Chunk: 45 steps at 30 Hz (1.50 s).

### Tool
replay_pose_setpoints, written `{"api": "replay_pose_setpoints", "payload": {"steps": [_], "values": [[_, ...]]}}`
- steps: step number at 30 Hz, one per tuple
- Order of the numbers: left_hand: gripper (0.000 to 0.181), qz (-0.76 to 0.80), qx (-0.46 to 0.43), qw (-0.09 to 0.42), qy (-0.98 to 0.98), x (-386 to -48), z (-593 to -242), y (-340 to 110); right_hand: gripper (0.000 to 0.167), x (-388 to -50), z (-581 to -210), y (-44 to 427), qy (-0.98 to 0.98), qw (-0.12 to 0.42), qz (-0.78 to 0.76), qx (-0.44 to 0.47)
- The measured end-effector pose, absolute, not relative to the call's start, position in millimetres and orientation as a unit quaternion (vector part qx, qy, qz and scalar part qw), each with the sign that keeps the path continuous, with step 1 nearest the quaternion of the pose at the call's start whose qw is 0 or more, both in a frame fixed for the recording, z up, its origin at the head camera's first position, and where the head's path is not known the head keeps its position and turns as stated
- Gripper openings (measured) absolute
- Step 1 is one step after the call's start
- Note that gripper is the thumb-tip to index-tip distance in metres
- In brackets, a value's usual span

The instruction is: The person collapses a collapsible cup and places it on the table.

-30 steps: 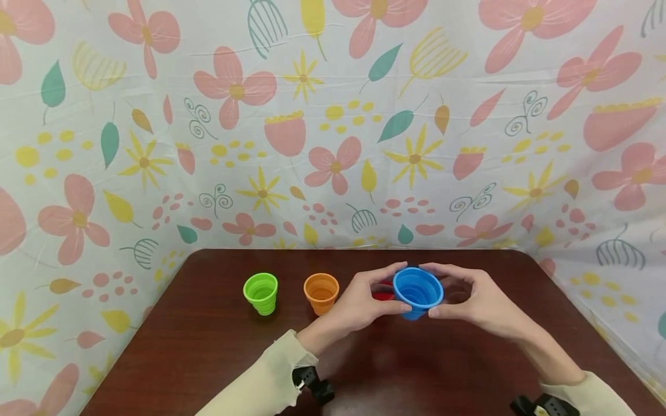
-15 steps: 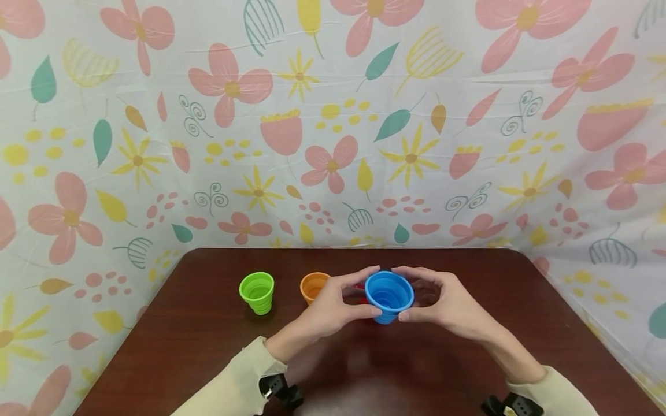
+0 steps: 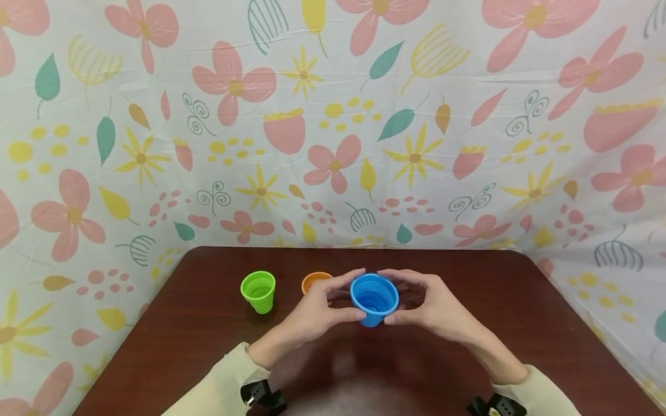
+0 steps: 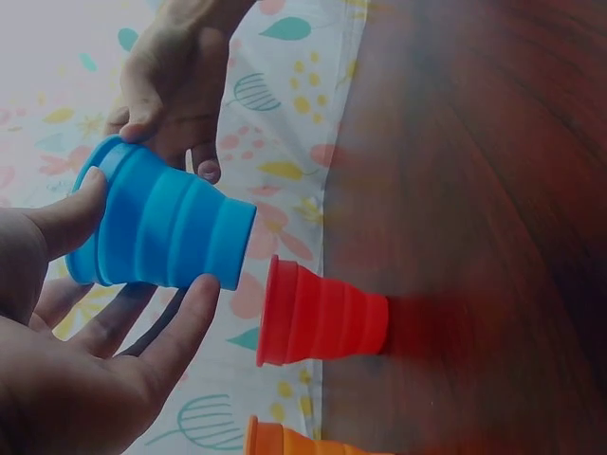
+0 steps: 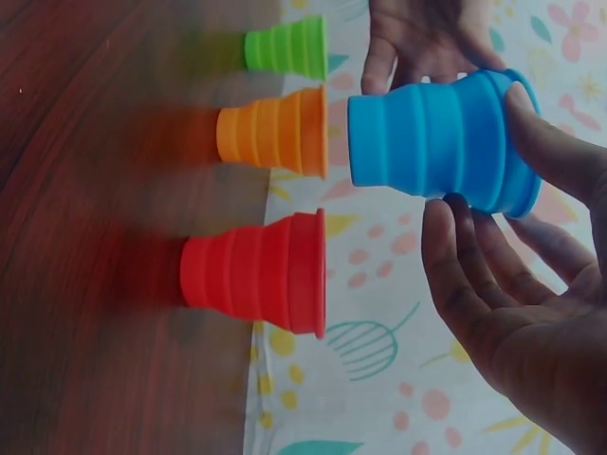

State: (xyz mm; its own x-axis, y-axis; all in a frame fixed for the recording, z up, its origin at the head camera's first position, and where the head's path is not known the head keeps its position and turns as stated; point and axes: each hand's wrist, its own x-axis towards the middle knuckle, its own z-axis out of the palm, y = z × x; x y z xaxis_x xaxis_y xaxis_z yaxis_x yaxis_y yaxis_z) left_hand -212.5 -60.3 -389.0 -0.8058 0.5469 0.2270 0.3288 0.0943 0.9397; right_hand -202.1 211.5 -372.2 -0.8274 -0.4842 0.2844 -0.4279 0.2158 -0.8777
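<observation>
A blue ribbed collapsible cup (image 3: 374,297) is held above the table between both hands, its wide mouth facing up. On its left side my left hand (image 3: 312,309) grips it with thumb in front and fingers behind. The right hand (image 3: 434,306) holds the opposite side in the same way. Both wrist views show the cup (image 4: 166,223) raised off the tabletop. A red cup (image 5: 256,272) stands upright on the table behind it, hidden in the head view by the blue cup and hands. An orange cup (image 3: 314,281) is partly covered by the left hand.
A green cup (image 3: 258,292) stands on the dark wooden table (image 3: 182,346), left of the orange one. A flower-patterned cloth (image 3: 333,115) hangs behind the table and along its sides.
Both hands have carried the blue cup leftward and slightly toward the person. The left hand now covers more of the orange cup, and the red cup has gone out of sight in the head view.
</observation>
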Motion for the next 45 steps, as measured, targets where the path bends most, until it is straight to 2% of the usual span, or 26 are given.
{"api": "replay_pose_setpoints", "payload": {"steps": [22, 33, 45], "values": [[0.066, 0.613, 0.302, 0.069, 0.727, -205.6, -396.2, -82.0, 0.065, -204.8, -378.0, 190.0, 0.778, 0.017, -0.547, -0.309], [0.061, 0.627, 0.312, 0.055, 0.712, -203.9, -404.3, -87.9, 0.063, -203.0, -382.3, 185.4, 0.757, 0.057, -0.588, -0.279], [0.056, 0.642, 0.338, 0.019, 0.688, -208.1, -408.2, -89.2, 0.063, -200.5, -383.0, 180.6, 0.734, 0.111, -0.626, -0.237]]}}
